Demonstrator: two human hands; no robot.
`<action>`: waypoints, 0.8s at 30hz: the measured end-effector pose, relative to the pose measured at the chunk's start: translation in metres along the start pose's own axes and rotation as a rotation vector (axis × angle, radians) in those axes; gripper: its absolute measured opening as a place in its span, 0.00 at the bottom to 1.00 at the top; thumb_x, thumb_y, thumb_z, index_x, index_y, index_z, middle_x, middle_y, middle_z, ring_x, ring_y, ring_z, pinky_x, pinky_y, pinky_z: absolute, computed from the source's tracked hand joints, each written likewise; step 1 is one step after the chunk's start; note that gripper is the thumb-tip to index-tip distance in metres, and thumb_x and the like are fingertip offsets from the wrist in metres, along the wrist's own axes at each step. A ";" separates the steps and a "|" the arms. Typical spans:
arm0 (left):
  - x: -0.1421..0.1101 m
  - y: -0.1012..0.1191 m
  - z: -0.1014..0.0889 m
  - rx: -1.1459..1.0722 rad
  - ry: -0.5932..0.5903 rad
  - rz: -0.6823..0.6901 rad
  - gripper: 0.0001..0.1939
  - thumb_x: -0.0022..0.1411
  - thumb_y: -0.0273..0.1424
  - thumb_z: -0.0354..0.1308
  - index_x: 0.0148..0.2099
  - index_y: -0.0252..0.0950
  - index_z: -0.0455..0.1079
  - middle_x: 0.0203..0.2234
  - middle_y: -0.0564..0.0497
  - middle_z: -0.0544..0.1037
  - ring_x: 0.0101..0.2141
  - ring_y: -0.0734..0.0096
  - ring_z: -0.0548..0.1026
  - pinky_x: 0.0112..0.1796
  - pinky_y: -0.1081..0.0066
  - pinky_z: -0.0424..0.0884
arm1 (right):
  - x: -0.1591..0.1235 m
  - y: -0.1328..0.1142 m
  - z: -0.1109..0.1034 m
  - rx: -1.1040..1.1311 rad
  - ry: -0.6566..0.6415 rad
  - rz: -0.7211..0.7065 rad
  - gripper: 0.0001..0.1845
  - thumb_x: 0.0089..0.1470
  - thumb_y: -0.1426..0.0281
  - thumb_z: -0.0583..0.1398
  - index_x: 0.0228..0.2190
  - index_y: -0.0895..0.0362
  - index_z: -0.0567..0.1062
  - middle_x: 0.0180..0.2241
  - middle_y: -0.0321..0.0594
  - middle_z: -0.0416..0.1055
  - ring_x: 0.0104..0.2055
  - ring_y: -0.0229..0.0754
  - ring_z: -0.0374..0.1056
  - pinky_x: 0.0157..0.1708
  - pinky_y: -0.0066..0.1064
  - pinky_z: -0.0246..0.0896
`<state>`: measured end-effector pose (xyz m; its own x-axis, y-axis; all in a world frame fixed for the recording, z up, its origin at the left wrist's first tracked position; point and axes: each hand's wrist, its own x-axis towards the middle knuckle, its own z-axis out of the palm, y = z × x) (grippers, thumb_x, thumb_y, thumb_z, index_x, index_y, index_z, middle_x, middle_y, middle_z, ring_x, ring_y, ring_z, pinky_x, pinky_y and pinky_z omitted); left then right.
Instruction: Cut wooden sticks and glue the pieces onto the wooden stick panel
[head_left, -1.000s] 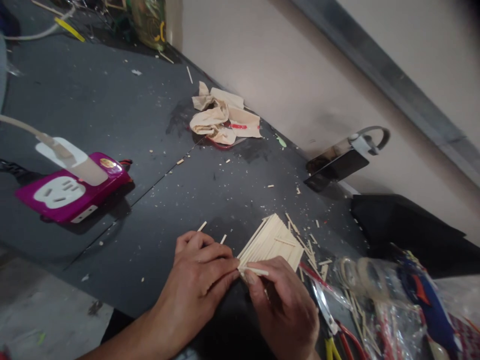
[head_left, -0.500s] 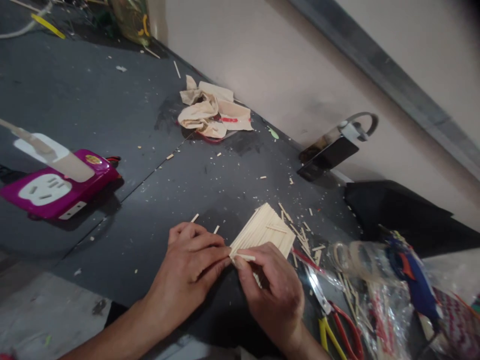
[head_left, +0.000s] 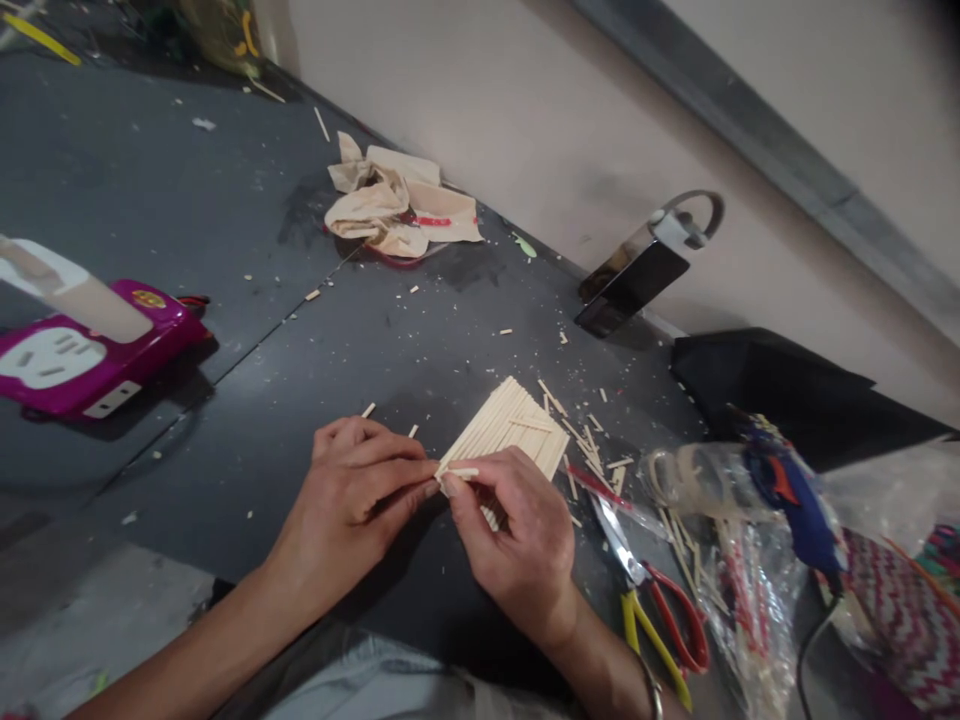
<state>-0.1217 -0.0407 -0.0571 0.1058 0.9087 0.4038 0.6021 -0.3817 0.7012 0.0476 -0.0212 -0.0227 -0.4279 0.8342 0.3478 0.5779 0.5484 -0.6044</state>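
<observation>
A flat panel of pale wooden sticks (head_left: 489, 422) laid side by side rests on the dark table, with a short stick lying slantwise across its top. My left hand (head_left: 356, 490) pinches the panel's near left corner between thumb and forefinger. Between the thumb and forefinger of my right hand (head_left: 521, 540) is a short wooden stick (head_left: 463, 471), held against that same corner. The fingertips hide just how the stick meets the panel. Two loose stick pieces lie beyond my left hand.
Stick offcuts (head_left: 592, 455), red-and-yellow-handled scissors (head_left: 637, 575), a blue glue gun (head_left: 806, 510) and clear plastic packets lie right. A purple power adapter (head_left: 97, 350) sits left. Crumpled paper (head_left: 382, 205) and a black device with a loop (head_left: 634, 285) are near the wall.
The whole scene has shifted slightly left and up in view. Both hands stay at the panel's corner, and my right hand still pinches the short stick.
</observation>
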 end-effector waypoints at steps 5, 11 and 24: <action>0.000 -0.001 0.001 -0.010 -0.015 -0.011 0.06 0.62 0.29 0.59 0.41 0.42 0.75 0.35 0.54 0.80 0.37 0.66 0.71 0.42 0.59 0.60 | 0.000 0.000 0.001 0.006 0.039 -0.007 0.05 0.54 0.78 0.60 0.32 0.57 0.72 0.28 0.37 0.74 0.31 0.38 0.67 0.33 0.31 0.64; 0.000 0.001 -0.001 -0.014 -0.035 -0.036 0.06 0.61 0.30 0.59 0.41 0.42 0.75 0.35 0.53 0.79 0.37 0.65 0.71 0.41 0.59 0.60 | 0.001 -0.001 0.001 -0.017 0.062 -0.031 0.11 0.50 0.75 0.63 0.38 0.61 0.73 0.28 0.39 0.72 0.31 0.39 0.67 0.33 0.33 0.66; 0.000 0.003 0.006 0.098 -0.070 -0.030 0.07 0.61 0.30 0.59 0.42 0.41 0.74 0.36 0.52 0.78 0.38 0.63 0.72 0.44 0.57 0.60 | -0.018 0.051 -0.053 -0.391 0.184 0.175 0.25 0.55 0.68 0.57 0.54 0.59 0.65 0.46 0.51 0.71 0.47 0.52 0.66 0.41 0.46 0.66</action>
<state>-0.1149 -0.0409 -0.0582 0.1393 0.9303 0.3392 0.6800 -0.3389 0.6502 0.1215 -0.0051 -0.0215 -0.1906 0.8931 0.4074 0.8641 0.3496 -0.3620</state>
